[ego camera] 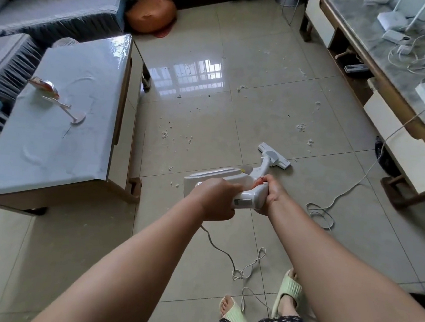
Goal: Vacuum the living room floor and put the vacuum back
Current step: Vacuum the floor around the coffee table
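Note:
I hold a white corded stick vacuum out in front of me over the tiled floor. My left hand grips the rear of its body. My right hand is wrapped around the handle just beside it. The vacuum's floor head rests flat on the tiles ahead of my hands. White paper scraps and dark crumbs lie scattered across the floor beyond and to both sides of the head. The vacuum's cord trails in loops by my feet.
A low coffee table with a glossy cover stands on the left, a sofa behind it. A long TV cabinet with cables runs along the right. An orange cushion sits at the back. Another cord crosses the floor on the right.

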`<move>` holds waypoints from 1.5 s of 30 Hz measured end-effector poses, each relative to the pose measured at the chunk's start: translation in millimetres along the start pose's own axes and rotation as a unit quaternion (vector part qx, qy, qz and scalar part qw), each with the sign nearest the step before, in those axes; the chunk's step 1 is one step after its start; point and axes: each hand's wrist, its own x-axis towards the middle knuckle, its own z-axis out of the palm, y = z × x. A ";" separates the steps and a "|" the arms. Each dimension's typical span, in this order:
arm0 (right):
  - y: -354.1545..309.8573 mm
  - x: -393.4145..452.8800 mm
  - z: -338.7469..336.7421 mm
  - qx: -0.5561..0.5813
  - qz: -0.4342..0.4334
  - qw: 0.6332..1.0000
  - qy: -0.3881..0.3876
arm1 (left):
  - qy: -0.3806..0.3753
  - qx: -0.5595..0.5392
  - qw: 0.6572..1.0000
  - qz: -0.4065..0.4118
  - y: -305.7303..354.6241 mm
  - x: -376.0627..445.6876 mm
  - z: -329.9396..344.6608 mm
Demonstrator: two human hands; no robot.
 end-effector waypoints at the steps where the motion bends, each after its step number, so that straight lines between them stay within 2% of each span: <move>1: -6.0 2.1 -1.5 0.000 0.001 1.000 0.001 | -0.002 0.002 1.000 -0.001 2.8 4.9 -0.7; 12: -90.9 20.3 -14.6 0.012 0.023 1.000 -0.014 | 0.002 -0.011 1.000 -0.006 36.2 77.4 -6.8; 24: -158.6 40.7 -30.0 -0.010 -0.005 1.000 -0.013 | 0.001 -0.033 0.999 -0.004 63.6 147.0 -2.7; 45: -106.2 7.5 -72.9 -0.004 -0.028 1.000 -0.009 | -0.008 -0.060 0.998 0.036 81.2 83.9 19.7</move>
